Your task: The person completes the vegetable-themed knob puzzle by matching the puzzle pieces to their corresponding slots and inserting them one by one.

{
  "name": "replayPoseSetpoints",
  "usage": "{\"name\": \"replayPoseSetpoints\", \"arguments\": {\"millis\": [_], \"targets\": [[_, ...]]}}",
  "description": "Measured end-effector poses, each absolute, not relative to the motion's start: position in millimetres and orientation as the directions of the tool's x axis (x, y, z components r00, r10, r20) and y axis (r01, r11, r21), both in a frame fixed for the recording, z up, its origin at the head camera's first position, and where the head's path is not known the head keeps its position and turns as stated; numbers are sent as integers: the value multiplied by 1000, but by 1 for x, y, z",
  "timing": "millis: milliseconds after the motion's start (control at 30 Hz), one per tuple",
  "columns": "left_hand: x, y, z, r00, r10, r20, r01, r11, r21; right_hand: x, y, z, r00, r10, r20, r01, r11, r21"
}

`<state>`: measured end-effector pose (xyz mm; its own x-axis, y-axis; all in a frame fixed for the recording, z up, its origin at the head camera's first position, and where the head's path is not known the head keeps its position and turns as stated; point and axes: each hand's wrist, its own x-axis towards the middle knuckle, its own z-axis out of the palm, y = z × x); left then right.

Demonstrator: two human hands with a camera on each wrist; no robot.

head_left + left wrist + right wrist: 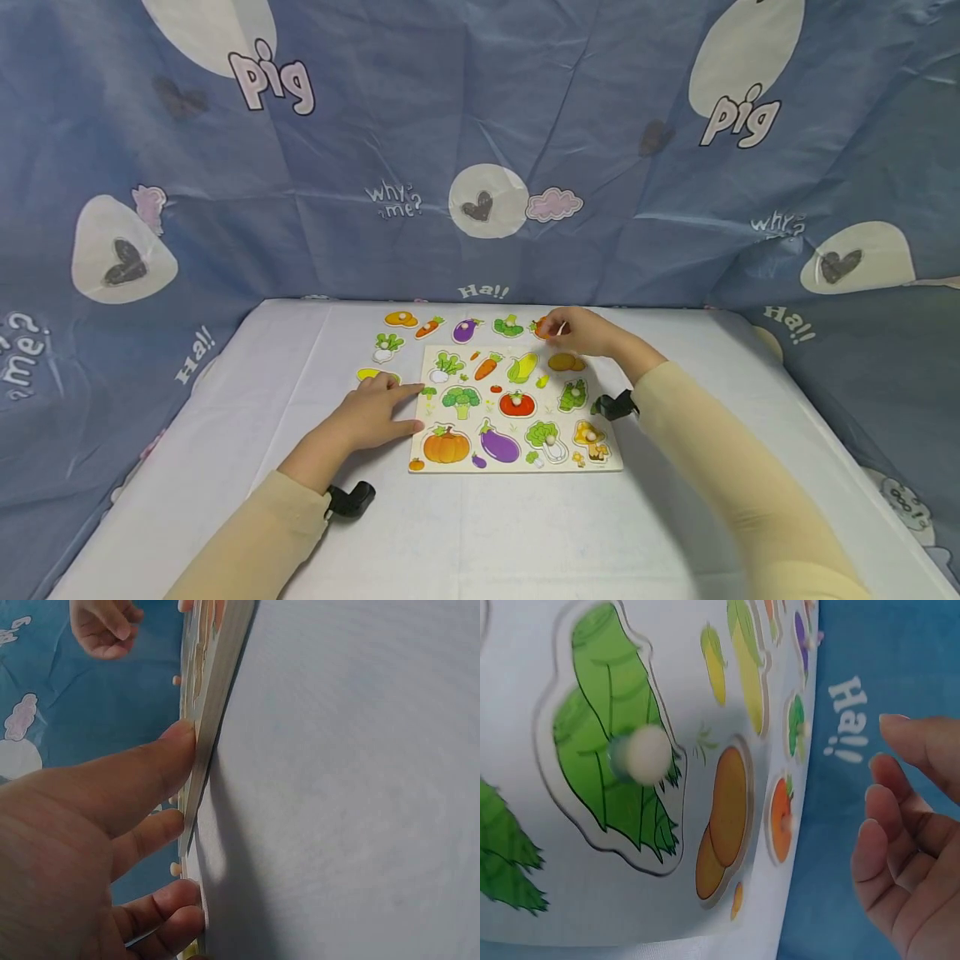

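1. Nearest me, across the white-covered desk [480, 533], lies the vegetable puzzle board [519, 467]. In its front row, the bok choy piece [543, 436] and mushroom piece [591, 439] sit in place, knobs up; the pumpkin recess [447, 447] and eggplant recess [498, 446] are bare.

2. At the board's left edge is the left hand [367, 417], fingers spread, with the thumb and forefinger against the side.

3. In the middle row, the tomato piece [517, 407] and green shoot-shaped piece [573, 396] are seated, while the broccoli recess [460, 402] waits unfilled.

4. Nothing fills the back row: turnip recess [447, 367], carrot recess [487, 367], corn recess [523, 367] and potato recess [566, 362]. I judge the puzzle over a third done, four pieces in and seven left.

5. Left of the board lie the corn piece [372, 373], partly hidden behind the left fingers, and the turnip piece [387, 347].

6. Beyond its far edge run the potato piece [401, 319], carrot piece [430, 327], eggplant piece [467, 331], broccoli piece [508, 326] and pumpkin piece [780, 814].

7. The right hand [588, 331] hovers beside that pumpkin, fingers loosely bent and parted, pinching nothing.
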<state>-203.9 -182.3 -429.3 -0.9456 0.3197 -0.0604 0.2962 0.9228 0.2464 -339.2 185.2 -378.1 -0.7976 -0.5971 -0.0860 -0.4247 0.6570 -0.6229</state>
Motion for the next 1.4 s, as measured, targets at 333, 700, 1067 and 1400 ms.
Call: {"name": "replayPoseSetpoints", "arguments": {"millis": [333, 700, 1067, 1400], "targets": [[-205, -184, -431, -946, 320, -58, 297, 922, 249, -364, 189, -386, -879, -470, -80, -314, 697, -644], [-206, -184, -432, -946, 318, -59, 294, 922, 252, -379, 189, -400, -924, -367, -103, -193, 682, -705], [-204, -183, -430, -946, 318, -61, 292, 920, 263, -388, 184, -419, -946, -288, -150, -87, 671, -737], [-205, -185, -429, -942, 331, -47, 307, 913, 267, -391, 176, -429, -952, -254, -168, -62, 702, -710]]}}
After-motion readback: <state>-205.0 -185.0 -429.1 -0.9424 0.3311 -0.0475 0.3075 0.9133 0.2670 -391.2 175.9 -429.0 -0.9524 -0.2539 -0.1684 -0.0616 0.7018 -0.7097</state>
